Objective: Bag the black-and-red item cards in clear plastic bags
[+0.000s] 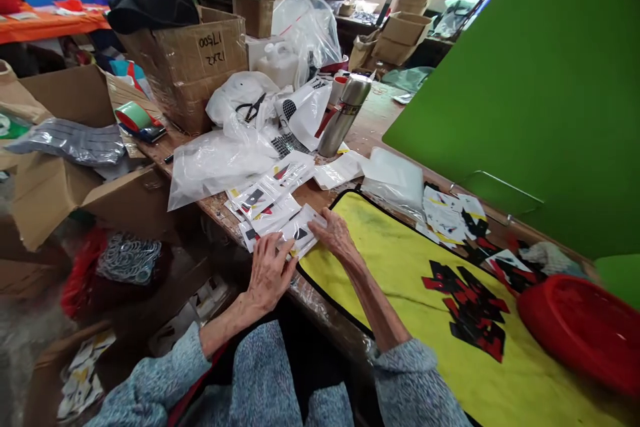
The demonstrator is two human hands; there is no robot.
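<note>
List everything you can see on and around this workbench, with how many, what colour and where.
clear packets: a pile, see-through with black and red inserts, left of the cloth
cloth: one, yellow, on the bench
cut pieces: a heap, black and red, on the cloth
flask: one, steel, tilted, behind the packets
bowl: one, red, far right
cardboard box: one, brown, back left
board: one, green, right
left hand: on a packet
right hand: on the same packet

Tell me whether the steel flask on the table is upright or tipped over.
Upright, though it looks slanted through the wide lens. The flask stands on its base on the table, cap on top, beside the plastic bags.
</note>
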